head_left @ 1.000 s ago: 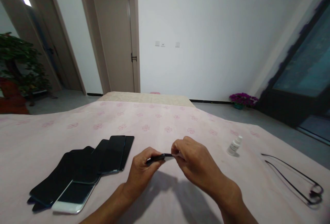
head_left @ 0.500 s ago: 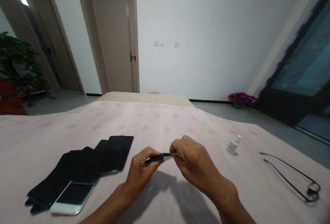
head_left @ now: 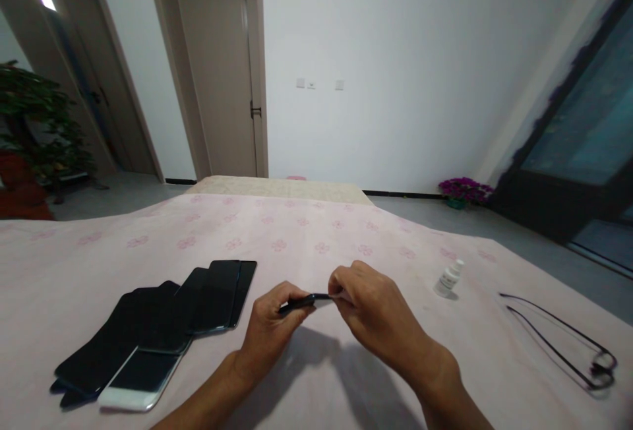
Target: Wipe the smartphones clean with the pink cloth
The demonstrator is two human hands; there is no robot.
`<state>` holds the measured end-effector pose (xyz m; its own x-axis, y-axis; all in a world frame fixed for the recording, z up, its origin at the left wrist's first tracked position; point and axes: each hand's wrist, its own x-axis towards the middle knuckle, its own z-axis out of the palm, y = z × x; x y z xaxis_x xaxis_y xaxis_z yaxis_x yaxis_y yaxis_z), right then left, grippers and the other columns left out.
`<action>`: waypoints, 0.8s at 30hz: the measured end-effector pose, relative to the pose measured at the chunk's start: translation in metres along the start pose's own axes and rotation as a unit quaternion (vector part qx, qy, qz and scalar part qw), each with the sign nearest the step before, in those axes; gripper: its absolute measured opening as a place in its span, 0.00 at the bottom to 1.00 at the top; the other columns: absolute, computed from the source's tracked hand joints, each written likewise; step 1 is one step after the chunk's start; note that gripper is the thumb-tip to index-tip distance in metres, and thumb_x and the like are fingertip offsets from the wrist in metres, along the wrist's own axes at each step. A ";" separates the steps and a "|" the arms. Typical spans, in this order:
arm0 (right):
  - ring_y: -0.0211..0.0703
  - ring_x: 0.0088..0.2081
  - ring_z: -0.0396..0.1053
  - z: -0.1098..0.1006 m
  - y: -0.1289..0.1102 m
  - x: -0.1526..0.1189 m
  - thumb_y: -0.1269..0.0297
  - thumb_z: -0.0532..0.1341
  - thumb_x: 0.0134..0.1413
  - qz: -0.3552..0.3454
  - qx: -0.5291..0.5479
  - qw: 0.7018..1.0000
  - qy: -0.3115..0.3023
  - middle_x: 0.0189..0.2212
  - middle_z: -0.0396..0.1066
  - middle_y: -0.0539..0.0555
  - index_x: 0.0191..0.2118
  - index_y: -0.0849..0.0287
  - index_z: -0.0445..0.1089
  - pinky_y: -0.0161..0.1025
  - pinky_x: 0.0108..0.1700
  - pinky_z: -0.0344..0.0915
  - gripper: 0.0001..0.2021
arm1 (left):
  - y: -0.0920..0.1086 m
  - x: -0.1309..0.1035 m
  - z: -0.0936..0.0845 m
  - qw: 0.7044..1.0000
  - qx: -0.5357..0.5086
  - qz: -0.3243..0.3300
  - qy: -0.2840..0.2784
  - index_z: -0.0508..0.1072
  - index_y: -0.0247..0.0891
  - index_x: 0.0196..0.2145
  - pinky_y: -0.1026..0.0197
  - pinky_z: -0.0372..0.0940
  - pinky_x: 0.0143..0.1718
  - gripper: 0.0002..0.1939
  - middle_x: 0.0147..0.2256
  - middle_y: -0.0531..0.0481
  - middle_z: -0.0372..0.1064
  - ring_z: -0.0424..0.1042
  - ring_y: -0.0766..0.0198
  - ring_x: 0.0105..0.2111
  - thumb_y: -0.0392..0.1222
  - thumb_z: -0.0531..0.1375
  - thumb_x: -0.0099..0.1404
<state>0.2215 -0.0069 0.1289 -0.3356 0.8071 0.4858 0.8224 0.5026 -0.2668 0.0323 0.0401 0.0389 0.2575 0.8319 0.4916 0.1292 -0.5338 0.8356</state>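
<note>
My left hand is closed round one end of a dark, thin phone, held nearly edge-on above the tablecloth. Its screen and back barely show from this angle. At the phone's other end, the fingers of my right hand are pinched together against its edge. A small pale sliver shows by those fingertips, too little to name. Left of my hands lies a fanned-out pile of several black phones. A phone with a white frame lies at the near side of that pile.
A small white bottle stands right of my hands. Farther right, black-framed glasses rest on the table with arms unfolded. The pink flowered tablecloth covers the table. Beyond are a door and purple flowers on the floor.
My right hand has shifted very slightly right along the phone, and less of the pale area under its end shows. My left hand keeps its hold.
</note>
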 end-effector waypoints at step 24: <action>0.39 0.31 0.62 0.003 0.001 0.001 0.79 0.57 0.54 0.002 -0.002 1.000 0.009 0.28 0.66 0.50 0.33 0.57 0.67 0.35 0.32 0.53 0.09 | -0.003 0.001 -0.001 1.000 -0.005 0.001 -0.004 0.75 0.40 0.32 0.65 0.62 0.34 0.01 0.29 0.54 0.72 0.70 0.65 0.31 0.39 0.64 0.62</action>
<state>0.2207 -0.0051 0.1267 -0.3240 0.8028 0.5005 0.8255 0.4983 -0.2649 0.0314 0.0427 0.0374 0.2647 0.8301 0.4908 0.1185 -0.5331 0.8377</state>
